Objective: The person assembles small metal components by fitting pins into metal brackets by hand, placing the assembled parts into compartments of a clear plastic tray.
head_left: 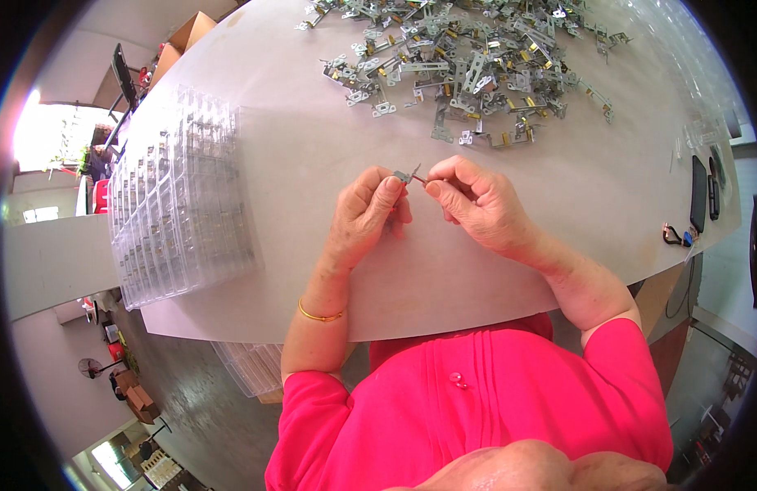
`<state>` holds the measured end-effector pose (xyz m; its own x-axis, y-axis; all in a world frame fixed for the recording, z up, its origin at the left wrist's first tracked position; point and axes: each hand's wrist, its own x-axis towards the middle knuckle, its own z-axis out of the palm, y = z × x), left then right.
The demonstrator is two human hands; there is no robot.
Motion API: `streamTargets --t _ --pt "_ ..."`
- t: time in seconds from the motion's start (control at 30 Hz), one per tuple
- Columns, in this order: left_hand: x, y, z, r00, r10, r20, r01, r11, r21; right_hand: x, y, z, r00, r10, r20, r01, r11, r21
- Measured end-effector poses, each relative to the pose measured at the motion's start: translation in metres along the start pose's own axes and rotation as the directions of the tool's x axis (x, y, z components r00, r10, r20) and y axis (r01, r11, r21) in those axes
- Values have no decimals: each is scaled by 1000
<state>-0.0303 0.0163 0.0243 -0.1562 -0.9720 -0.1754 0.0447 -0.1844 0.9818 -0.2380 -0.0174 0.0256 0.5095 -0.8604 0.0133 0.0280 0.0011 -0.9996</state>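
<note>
Over the near middle of the table my left hand (358,214) is closed, with thumb and fingers pinching a small grey metal bracket (402,176). Something red shows under those fingers, too small to name. Just to the right, my right hand (486,209) is closed in a pinch at the end of a thin dark-red piece (420,180) that reaches to the bracket. Whether that piece is a wire or a pin cannot be made out. Beyond both hands lies a loose pile of metal brackets (476,78), some with brass-coloured parts.
Clear plastic trays (178,200) with small parts in their compartments stand stacked on the table's (300,282) left. At the right edge lie a long black object (699,195) and a small dark-handled tool (675,236). Clear plastic (698,49) covers the far right.
</note>
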Motion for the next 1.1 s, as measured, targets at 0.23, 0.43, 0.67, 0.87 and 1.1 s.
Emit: streamTargets --t 0.23,0.43,0.67,0.87,1.1 --pt "-1 -5 2 988 149 -27 -133 937 324 0 -2 2 999 -18 -30 18 1000 -7" --pt "0 -9 5 962 273 5 -247 861 445 -2 2 1 1000 0 1 0 998 -62" --pt "-2 -14 4 944 323 67 -292 722 627 3 6 2 945 -324 -45 293 900 -323" --pt "-5 -6 15 994 96 -49 -89 987 134 2 4 -4 960 -185 -209 186 982 -18" --pt "-2 4 -1 998 -43 -39 31 961 -273 0 -3 1 997 23 -78 -19 999 48"
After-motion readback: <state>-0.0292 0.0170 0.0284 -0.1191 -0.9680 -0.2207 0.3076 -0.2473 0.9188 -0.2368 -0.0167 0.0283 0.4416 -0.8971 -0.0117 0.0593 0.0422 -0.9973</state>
